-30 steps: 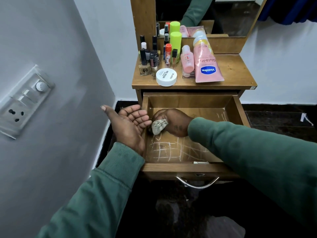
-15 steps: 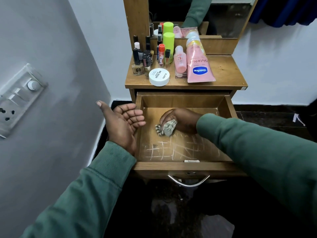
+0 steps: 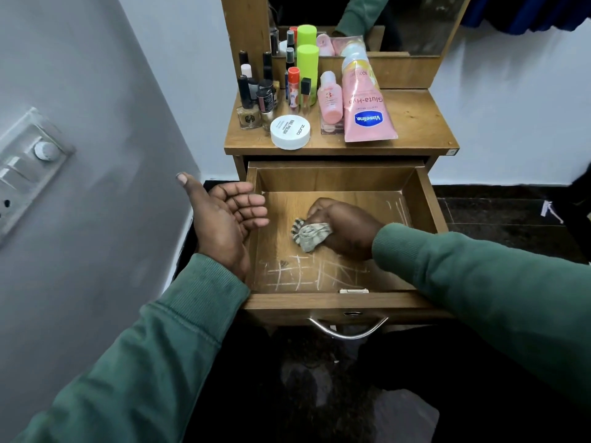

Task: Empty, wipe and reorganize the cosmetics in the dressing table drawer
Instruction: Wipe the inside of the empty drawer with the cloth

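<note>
The wooden drawer (image 3: 332, 303) is pulled out and holds no cosmetics; white scratch marks cross its floor near the front. Inside it my right hand (image 3: 347, 230) grips a crumpled striped cloth (image 3: 309, 234) pressed on the drawer floor. My left hand (image 3: 224, 219) hovers palm-up at the drawer's left wall, fingers loosely curled, holding nothing. On the tabletop (image 3: 415, 123) stand several nail polish bottles (image 3: 252, 100), a white jar (image 3: 290, 132), a green-capped bottle (image 3: 307, 67), a small pink bottle (image 3: 329, 100) and a pink Vaseline tube (image 3: 367, 110).
A mirror (image 3: 383, 24) rises behind the tabletop. A grey wall with a switch panel (image 3: 28, 167) stands close on the left. The drawer has a metal handle (image 3: 347, 329) at its front. Dark floor lies below and to the right.
My right hand has slid the cloth from the drawer's left side toward the middle. My left hand stays beside the left wall.
</note>
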